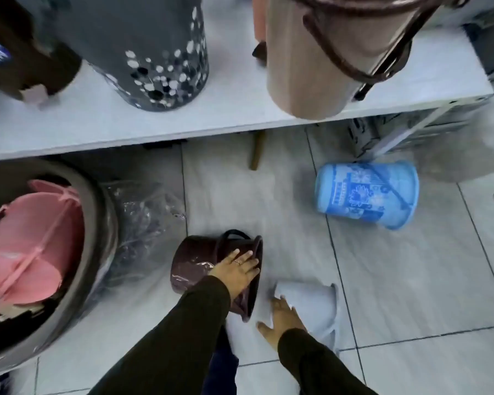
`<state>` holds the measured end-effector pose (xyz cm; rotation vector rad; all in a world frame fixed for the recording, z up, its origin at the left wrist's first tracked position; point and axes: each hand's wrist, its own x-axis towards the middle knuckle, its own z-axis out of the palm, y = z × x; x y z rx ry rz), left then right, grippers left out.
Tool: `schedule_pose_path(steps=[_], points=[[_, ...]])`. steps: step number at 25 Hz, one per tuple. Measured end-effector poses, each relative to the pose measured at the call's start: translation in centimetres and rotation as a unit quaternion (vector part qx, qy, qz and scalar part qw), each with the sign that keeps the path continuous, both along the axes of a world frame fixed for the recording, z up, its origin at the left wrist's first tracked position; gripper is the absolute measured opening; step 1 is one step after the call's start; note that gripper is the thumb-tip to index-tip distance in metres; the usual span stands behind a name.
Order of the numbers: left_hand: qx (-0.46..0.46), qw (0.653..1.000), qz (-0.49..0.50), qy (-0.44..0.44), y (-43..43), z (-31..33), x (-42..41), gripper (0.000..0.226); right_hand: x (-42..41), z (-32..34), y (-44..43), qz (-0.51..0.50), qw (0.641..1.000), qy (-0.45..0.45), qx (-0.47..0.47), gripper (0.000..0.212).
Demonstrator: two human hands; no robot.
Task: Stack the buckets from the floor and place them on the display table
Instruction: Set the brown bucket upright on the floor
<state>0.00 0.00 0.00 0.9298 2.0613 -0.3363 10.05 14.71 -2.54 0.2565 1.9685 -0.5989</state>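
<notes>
A: What takes up the most room?

B: The white display table, running across the top from nine o'clock to three. On it stand a dark grey bin with shiny hexagon spots, a tan bucket with a brown handle tipped over the table's front edge, and a dark brown piece at ten o'clock; all three are cut off by the frame, so their tops are unseen.

A: And at nine o'clock?

B: A big grey tub on the floor, only partly in frame, with pink plastic ware inside. Just beside it lies crumpled clear plastic wrap, too blurred to make out what it covers.

A: The buckets on the floor?

B: A blue patterned bucket lies on its side at two o'clock of the centre, well apart from the hands. A maroon bucket lies on its side at the centre, mouth toward three o'clock. A pale grey-white bucket lies at five o'clock, so close in tone to the tiled floor that its outline is hard to trace.

A: The hands?

B: The left hand, fingers spread flat, rests on the maroon bucket's wall near the rim, a ring showing; whether it grips, I cannot tell. The right hand, fingers splayed wide, touches the pale bucket's near end. Both sleeves are dark
</notes>
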Motion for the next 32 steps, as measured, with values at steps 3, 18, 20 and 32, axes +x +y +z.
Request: schedule_pose_path(steps=[3,18,20,32], points=[[0.015,0.996,-0.084,-0.005,1.2,-6.0,-2.2,0.06,0.3,-6.1,-2.6,-0.193,0.979,-0.047,-0.037,0.077],[-0.013,0.98,-0.175,0.095,-9.3,-3.4,-11.3,0.036,-11.5,-7.1,-5.3,0.252,0.917,0.309,-0.02,0.029],[-0.034,0.993,-0.083,0.081,-10.5,-4.1,-9.9,0.037,-13.3,-7.8,-6.4,0.359,0.878,0.314,0.029,0.025],[-0.011,0.985,0.14,0.1,-11.5,-9.7,-3.6,0.074,-12.1,-9.5,-3.3,0.262,0.891,0.37,0.025,0.079]])
